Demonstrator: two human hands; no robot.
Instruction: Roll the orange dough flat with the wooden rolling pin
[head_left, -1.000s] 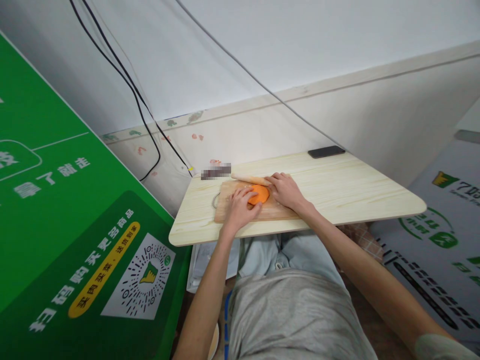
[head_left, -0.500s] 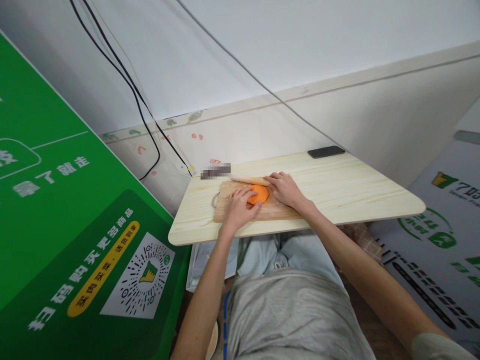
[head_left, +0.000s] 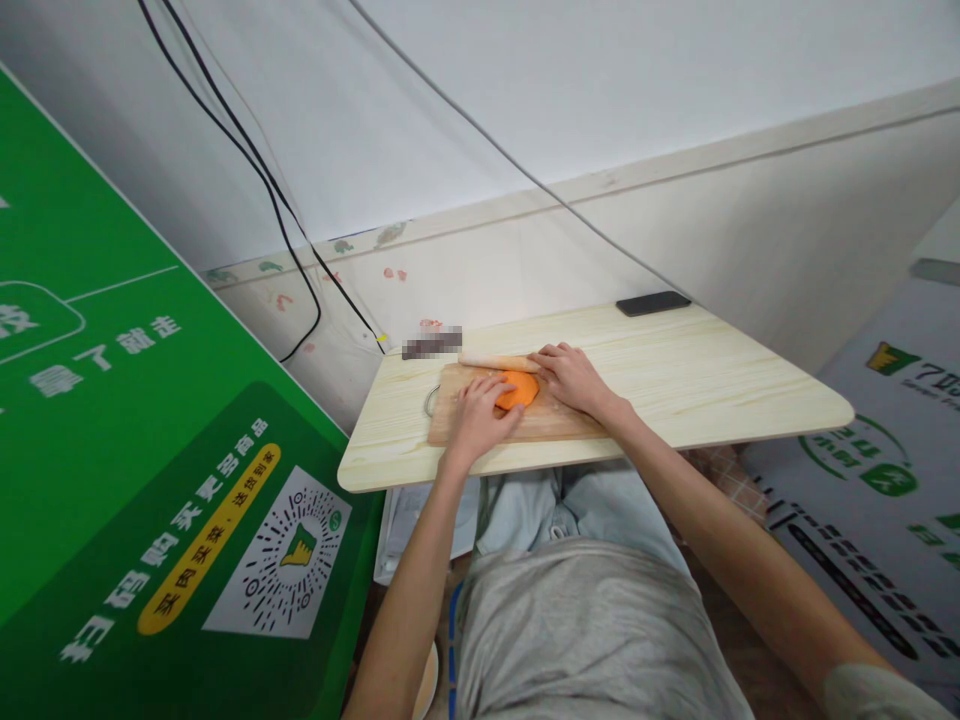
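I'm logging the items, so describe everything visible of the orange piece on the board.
The orange piece is bright, flattened and roundish, smooth-looking; possibly dough, though I cannot be sure. It lies on the wooden board, on the near side of the rolling pin. The left hand rests on its left side, hiding part.

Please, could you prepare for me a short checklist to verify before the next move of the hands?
1. Left hand on the orange piece: ok, its fingers rest there.
2. Right hand at the rolling pin: ok, at its right end.
3. Firm grip on the pin: cannot tell, the fingers hide it.
4. Board within the table: ok where visible.
5. Board secured against sliding: cannot tell.
6. Phone away from the board: ok, near the table's far edge.
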